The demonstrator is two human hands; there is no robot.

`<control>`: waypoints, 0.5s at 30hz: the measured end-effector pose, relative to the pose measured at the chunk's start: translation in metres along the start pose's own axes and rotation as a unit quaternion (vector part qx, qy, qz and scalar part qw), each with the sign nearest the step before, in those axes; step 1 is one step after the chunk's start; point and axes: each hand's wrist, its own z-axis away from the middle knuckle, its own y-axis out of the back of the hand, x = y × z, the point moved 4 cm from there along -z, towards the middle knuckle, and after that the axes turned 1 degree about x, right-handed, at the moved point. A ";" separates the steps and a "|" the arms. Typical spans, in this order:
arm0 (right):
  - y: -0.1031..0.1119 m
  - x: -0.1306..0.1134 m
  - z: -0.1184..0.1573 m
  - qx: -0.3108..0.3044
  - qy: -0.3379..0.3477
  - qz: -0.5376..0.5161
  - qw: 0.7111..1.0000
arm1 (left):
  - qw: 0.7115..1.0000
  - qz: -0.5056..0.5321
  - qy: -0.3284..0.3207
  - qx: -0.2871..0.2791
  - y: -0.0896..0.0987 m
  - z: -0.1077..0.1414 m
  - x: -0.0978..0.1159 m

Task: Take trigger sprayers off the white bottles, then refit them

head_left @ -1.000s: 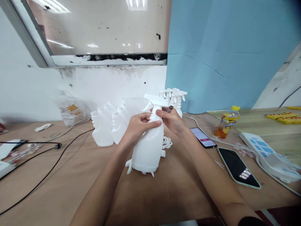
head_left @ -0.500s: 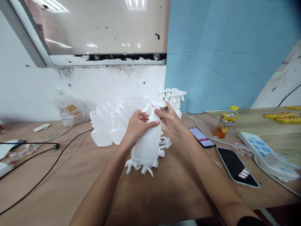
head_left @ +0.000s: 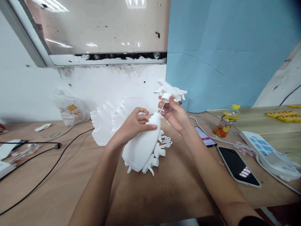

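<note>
A white bottle [head_left: 141, 147] leans to the right in the middle, its neck pointing up. My left hand [head_left: 136, 124] is closed round its upper part, below the neck. Above and right of the neck, my right hand [head_left: 175, 113] grips a white spray head [head_left: 167, 92] by its collar. A thin tube runs from the spray head down to the bottle's mouth. Several loose spray heads [head_left: 154, 161] lie on the table beside and partly behind the bottle. White rings [head_left: 167, 142] lie to the right of it.
Open white bottles [head_left: 100, 130] stand at the left. Two phones [head_left: 238, 166], a drink bottle [head_left: 227, 121], a power strip [head_left: 263, 150] and cables lie at the right. A plastic bag [head_left: 70, 108] and a black cable [head_left: 56, 163] are on the left.
The spray head has come up off the bottle's neck with my right hand, and its tube shows. The bottle now tilts, its base shifted left.
</note>
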 end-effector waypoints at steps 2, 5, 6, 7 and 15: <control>0.013 -0.015 -0.003 0.018 0.040 0.000 0.999 | 0.996 -0.082 0.007 -0.018 0.015 0.009 0.008; 0.041 -0.040 -0.004 0.046 0.077 0.020 0.996 | 0.975 -0.218 0.022 0.039 0.052 0.027 0.021; 0.052 -0.047 -0.004 0.055 0.084 0.026 0.995 | 0.964 -0.255 0.028 0.070 0.067 0.034 0.025; 0.063 -0.053 -0.004 0.064 0.087 0.031 0.994 | 0.950 -0.288 0.032 0.112 0.083 0.041 0.028; 0.140 -0.015 0.023 0.138 -0.136 0.048 0.980 | 0.868 -0.383 0.121 0.292 0.174 0.081 0.020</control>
